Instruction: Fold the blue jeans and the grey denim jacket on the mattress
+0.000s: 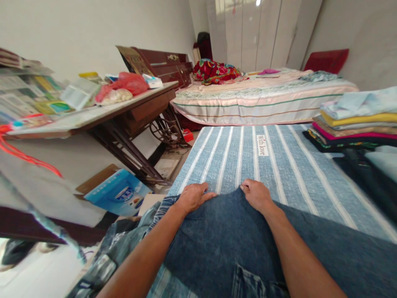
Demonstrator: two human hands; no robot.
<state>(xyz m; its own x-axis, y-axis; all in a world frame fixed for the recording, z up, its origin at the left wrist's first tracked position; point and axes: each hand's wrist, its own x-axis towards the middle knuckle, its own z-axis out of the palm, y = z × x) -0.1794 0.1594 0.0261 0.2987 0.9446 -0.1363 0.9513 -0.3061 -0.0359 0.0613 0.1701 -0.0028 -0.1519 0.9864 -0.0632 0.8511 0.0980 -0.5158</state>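
Two hands [257, 195] touch blue denim [223, 231], the right pinching it.

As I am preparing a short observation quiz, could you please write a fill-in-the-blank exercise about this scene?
1. The left hand and right hand both touch a dark ____ garment.
2. The label on the striped cover reads "With ____".
3. The hand nearer the folded clothes is the ____ one.

Missing words: blue; love; right.

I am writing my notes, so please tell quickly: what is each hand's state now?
Left hand: on the denim garment, grip unclear.
Right hand: closed, pinching the garment's edge.
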